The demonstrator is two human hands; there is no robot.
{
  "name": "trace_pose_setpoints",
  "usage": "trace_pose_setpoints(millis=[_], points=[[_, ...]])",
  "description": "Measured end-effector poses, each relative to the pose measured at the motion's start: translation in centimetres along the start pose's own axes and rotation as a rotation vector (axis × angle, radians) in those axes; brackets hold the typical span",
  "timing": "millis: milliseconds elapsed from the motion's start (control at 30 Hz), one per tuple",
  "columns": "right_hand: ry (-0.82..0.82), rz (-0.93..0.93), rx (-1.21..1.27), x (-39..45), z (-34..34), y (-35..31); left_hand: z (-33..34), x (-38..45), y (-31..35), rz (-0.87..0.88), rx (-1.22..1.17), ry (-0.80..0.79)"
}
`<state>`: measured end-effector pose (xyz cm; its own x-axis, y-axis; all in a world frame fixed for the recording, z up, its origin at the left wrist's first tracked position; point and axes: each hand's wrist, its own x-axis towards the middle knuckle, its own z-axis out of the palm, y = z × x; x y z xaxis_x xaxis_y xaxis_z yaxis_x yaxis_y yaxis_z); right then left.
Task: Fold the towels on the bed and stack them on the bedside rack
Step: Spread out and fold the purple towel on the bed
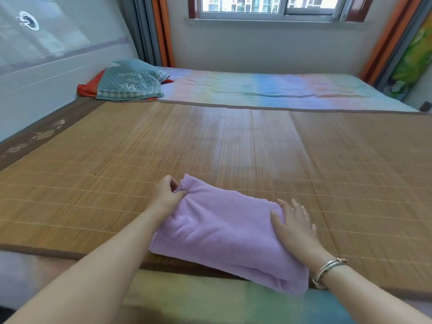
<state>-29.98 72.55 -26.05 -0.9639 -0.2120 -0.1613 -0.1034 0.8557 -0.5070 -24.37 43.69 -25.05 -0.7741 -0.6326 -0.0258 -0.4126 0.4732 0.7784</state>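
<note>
Head view: left hand (166, 194) pinches the purple towel (224, 232) corner; right hand (293, 222) presses it, fingers straight

Daylight pours in from the window (268, 5) at the top, blown out white. A pale sheen lies across the middle of the bamboo mat (233, 141). Shadows are soft and faint. The wide lens bends the curtains (161, 31) and room edges. The whole frame is slightly soft, blurrier at the bottom corners.
</note>
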Motion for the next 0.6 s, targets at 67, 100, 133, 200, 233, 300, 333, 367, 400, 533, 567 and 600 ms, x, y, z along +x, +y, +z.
trace_pose_setpoints(millis=[67, 100, 133, 200, 233, 300, 333, 367, 400, 533, 567, 600], points=[[-0.013, 0.027, 0.013, -0.9, 0.8, 0.3, -0.4, 0.0, -0.8, 0.003, 0.148, 0.028], [-0.003, 0.04, 0.006, -1.3, 1.2, 0.5, -0.4, -0.3, -1.3, -0.014, 0.265, 0.03], [0.014, 0.046, 0.007, -1.7, 1.5, 0.7, -0.3, -0.8, -1.7, -0.017, 0.365, 0.041], [0.073, 0.077, 0.051, -2.3, 1.5, 1.0, 0.0, -1.7, -2.2, -0.018, 0.432, 0.078], [0.099, 0.094, 0.101, -2.1, 1.6, 1.0, -0.1, -2.1, -1.9, -0.026, 0.419, 0.095], [0.117, 0.18, 0.252, -2.3, 1.4, 1.4, -0.4, -2.5, -1.8, -0.109, 0.362, 0.057], [0.116, 0.236, 0.338, -2.1, 1.4, 1.7, -0.6, -2.4, -2.0, -0.202, 0.3, -0.013], [0.103, 0.305, 0.421, -2.1, 1.2, 1.8, -1.0, -2.4, -2.2, -0.307, 0.228, -0.115], [0.065, 0.386, 0.506, -2.2, 1.1, 1.8, -1.4, -2.5, -2.4, -0.389, 0.157, -0.221], [-0.166, 0.58, 0.725, -3.1, 0.3, 1.6, -2.0, -3.6, -2.8, -0.462, 0.095, -0.429], [-0.229, 0.576, 0.748, -3.3, 0.1, 1.6, -2.0, -4.0, -2.7, -0.454, 0.075, -0.426], [-0.28, 0.558, 0.758, -3.6, -0.3, 1.5, -2.1, -4.3, -2.8, -0.447, 0.04, -0.421]])
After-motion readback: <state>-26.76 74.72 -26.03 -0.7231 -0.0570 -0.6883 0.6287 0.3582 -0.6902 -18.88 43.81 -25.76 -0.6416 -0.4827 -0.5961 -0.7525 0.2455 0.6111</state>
